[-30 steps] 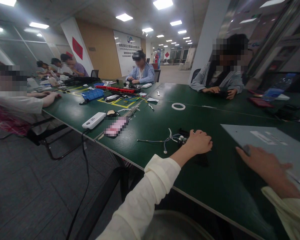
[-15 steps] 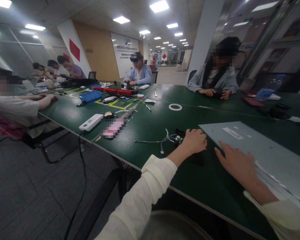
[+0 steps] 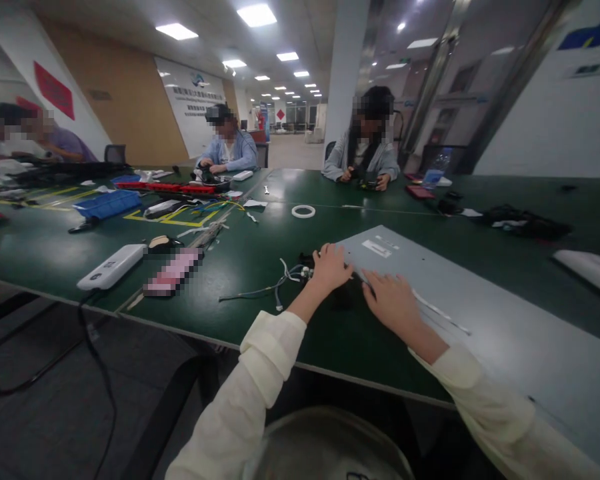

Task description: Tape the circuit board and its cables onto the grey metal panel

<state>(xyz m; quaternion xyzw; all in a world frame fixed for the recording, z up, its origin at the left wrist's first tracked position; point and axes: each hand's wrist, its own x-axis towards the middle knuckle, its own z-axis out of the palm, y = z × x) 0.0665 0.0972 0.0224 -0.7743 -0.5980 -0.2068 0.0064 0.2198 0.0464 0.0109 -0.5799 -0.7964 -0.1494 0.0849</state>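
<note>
My left hand (image 3: 331,267) rests on the green table (image 3: 250,250), fingers curled down over a small black part whose white and grey wires (image 3: 280,279) trail out to the left. It touches the near corner of a large flat grey metal panel (image 3: 480,313). My right hand (image 3: 391,301) lies palm down on the panel's left edge, fingers spread and pointing toward the left hand, a short gap between them. Both arms wear cream sleeves.
A white tape ring (image 3: 303,211) lies beyond the panel. To the left are a white power bank (image 3: 113,265), a pink blurred item (image 3: 173,271), a blue tray (image 3: 107,203) and a red strip (image 3: 165,188). People sit across (image 3: 363,150) and at the far left.
The view has swung right. My right hand has slid left along the grey panel until it is close beside my left hand, which stays on the wired part.
</note>
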